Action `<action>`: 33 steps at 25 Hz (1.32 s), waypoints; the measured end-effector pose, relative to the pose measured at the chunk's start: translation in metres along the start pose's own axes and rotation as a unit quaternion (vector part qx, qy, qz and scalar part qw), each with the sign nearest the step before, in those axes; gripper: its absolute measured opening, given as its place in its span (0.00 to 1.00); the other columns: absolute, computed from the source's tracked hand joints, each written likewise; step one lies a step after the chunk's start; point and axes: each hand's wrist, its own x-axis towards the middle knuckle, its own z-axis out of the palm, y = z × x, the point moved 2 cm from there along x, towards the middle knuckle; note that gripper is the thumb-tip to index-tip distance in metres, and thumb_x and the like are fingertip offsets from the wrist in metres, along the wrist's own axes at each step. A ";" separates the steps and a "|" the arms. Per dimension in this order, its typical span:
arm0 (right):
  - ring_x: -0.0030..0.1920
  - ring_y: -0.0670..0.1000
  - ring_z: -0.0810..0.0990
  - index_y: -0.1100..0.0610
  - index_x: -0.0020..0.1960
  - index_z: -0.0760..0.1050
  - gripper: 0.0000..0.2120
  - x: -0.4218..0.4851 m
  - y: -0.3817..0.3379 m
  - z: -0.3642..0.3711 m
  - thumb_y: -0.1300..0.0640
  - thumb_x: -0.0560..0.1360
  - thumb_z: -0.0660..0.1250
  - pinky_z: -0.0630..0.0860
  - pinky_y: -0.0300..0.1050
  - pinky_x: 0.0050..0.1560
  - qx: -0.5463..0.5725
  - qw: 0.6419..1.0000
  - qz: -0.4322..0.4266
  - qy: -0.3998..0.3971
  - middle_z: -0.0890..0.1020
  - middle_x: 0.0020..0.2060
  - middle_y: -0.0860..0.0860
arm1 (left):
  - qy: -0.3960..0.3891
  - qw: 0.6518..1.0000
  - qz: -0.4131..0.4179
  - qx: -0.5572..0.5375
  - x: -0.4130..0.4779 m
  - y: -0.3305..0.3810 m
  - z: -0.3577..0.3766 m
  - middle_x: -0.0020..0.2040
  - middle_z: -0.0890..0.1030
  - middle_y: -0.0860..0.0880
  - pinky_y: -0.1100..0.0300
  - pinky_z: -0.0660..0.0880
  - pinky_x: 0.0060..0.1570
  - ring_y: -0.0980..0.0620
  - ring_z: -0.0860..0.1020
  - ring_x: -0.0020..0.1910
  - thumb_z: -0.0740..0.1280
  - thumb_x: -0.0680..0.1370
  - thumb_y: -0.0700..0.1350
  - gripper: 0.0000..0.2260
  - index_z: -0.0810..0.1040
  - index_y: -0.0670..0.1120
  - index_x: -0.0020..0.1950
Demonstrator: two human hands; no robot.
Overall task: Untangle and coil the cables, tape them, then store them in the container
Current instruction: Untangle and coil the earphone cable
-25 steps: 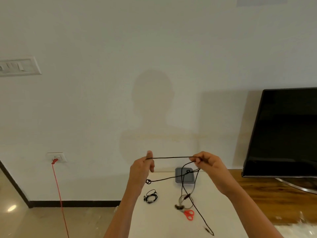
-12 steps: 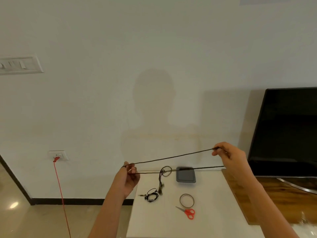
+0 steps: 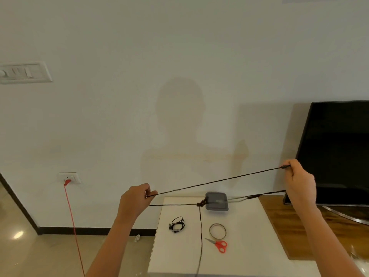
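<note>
Left hand [image 3: 135, 200], low and forward, fingers curled, pinches one black cable [image 3: 219, 180]; right hand [image 3: 299, 182], raised wide, pinches its end; cable doubled taut between both grips, one knot [image 3: 201, 202] on the lower strand, one tail hanging; below, on white table [image 3: 249, 236]: one coiled cable [image 3: 177, 226], one tape roll [image 3: 217, 231], one scissors [image 3: 218, 244], one grey container [image 3: 216, 201].

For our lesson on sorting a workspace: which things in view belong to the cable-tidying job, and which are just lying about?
Job: black cable, coiled black cable, tape roll, red scissors, grey container.
Lying about: television, red cord, wall socket, switch panel.
</note>
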 end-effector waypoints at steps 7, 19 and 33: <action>0.35 0.54 0.75 0.65 0.50 0.75 0.14 0.006 0.011 0.005 0.53 0.80 0.59 0.73 0.47 0.38 0.119 0.986 0.116 0.010 0.76 0.36 0.55 | 0.035 0.556 -0.443 -0.703 0.001 -0.013 0.019 0.23 0.73 0.49 0.67 0.70 0.20 0.56 0.69 0.19 0.59 0.82 0.47 0.15 0.73 0.41 0.39; 0.35 0.50 0.70 0.58 0.46 0.77 0.11 -0.023 -0.014 0.051 0.62 0.79 0.57 0.66 0.42 0.35 0.228 0.912 0.197 -0.277 0.74 0.40 0.58 | -0.157 0.775 -0.311 -0.528 -0.002 0.044 0.012 0.35 0.77 0.46 0.60 0.76 0.37 0.52 0.73 0.31 0.65 0.78 0.42 0.07 0.80 0.39 0.46; 0.52 0.49 0.79 0.58 0.59 0.71 0.17 -0.062 -0.080 0.088 0.72 0.74 0.60 0.76 0.38 0.50 0.234 0.810 0.080 -0.532 0.80 0.52 0.54 | -0.272 0.888 -0.042 -0.368 -0.014 0.145 -0.004 0.32 0.73 0.53 0.64 0.63 0.30 0.56 0.65 0.27 0.57 0.81 0.50 0.15 0.75 0.47 0.39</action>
